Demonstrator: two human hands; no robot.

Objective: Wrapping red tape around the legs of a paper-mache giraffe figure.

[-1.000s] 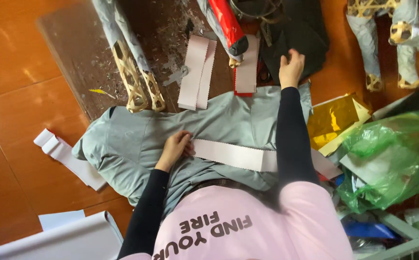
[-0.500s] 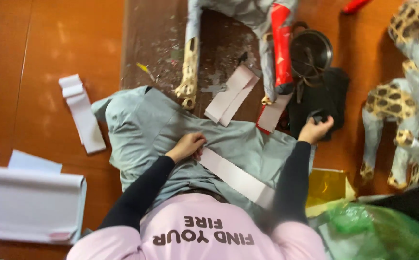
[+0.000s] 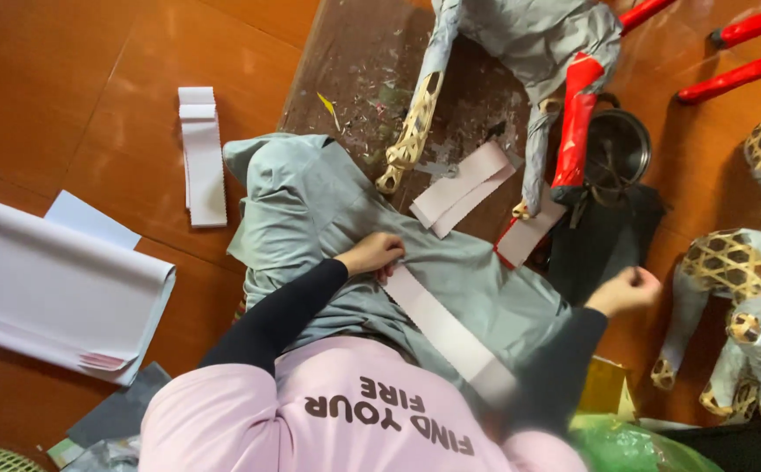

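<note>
A grey cloth (image 3: 311, 201) is draped over my lap, and a long white paper strip (image 3: 442, 328) lies slanting across it. My left hand (image 3: 373, 253) pinches the strip's upper end against the cloth. My right hand (image 3: 629, 290) hovers to the right, beside the cloth's edge and a black bag (image 3: 608, 245). Its fingers are curled shut and blurred, and I see nothing in them. Both arms wear black sleeves below a pink shirt.
Loose white strips (image 3: 463, 188) lie on a stained dark board (image 3: 372, 61). A paper-covered figure with red legs (image 3: 577, 122) and a metal pot (image 3: 616, 149) sit beyond. Woven animal frames (image 3: 747, 271) stand at the right, folded strips (image 3: 201, 153) and white paper sheets (image 3: 57, 293) at the left.
My right hand has drawn back from the strips by the black bag, down and to the right. My left hand stays on the strip. The view has swung.
</note>
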